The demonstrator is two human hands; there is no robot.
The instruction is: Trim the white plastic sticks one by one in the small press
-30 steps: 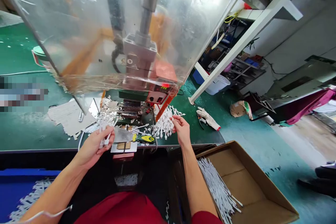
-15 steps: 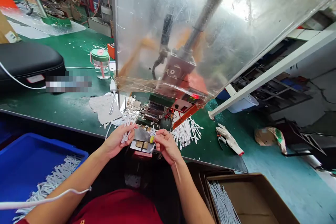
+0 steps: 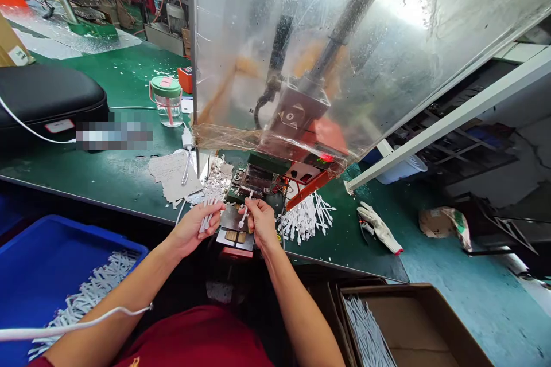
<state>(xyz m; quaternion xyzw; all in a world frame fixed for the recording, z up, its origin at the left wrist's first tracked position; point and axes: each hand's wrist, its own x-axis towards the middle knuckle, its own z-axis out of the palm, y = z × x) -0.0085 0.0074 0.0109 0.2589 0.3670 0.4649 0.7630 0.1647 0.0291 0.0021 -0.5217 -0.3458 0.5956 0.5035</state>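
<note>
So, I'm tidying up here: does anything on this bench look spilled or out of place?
Yes: white scraps are strewn across the green bench around the press, partly over a torn paper sheet. The clear shield also looks patched, with tape along its lower edge.

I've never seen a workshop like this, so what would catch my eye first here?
A scratched clear plastic shield towers over a press on the green bench. Below it, the left hand and right hand each hold white strips, with more heaped in a blue crate at lower left and a cardboard box at lower right.
</note>
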